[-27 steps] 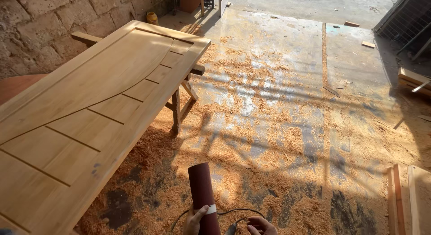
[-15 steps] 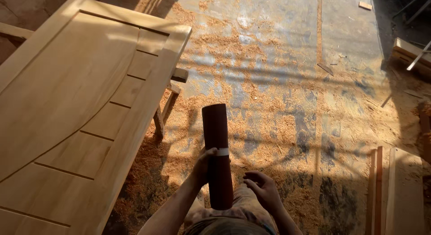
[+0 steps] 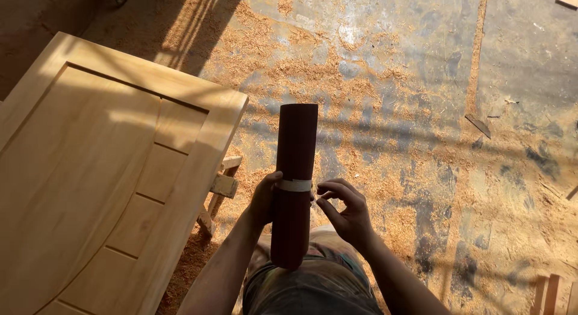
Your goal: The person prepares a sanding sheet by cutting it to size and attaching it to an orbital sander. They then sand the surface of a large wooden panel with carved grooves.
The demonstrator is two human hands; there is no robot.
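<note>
A dark red roll of rough paper (image 3: 294, 182) is held upright in the middle of the frame.

It is gripped by the left hand (image 3: 264, 200). The pale band (image 3: 295, 185) around it is pinched by the right hand (image 3: 346, 211). A light wooden door (image 3: 102, 176) lies at the left.

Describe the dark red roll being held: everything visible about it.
The dark red roll is a long cylinder of what looks like rolled sheet, possibly sandpaper, matte maroon, bound near its middle by a pale band. It stands nearly upright, top edge lit by sun, lower end near the person's lap. The left hand grips it at the band; the right hand's fingertips pinch at the band's edge. Behind it lies the sawdust-strewn floor.
</note>
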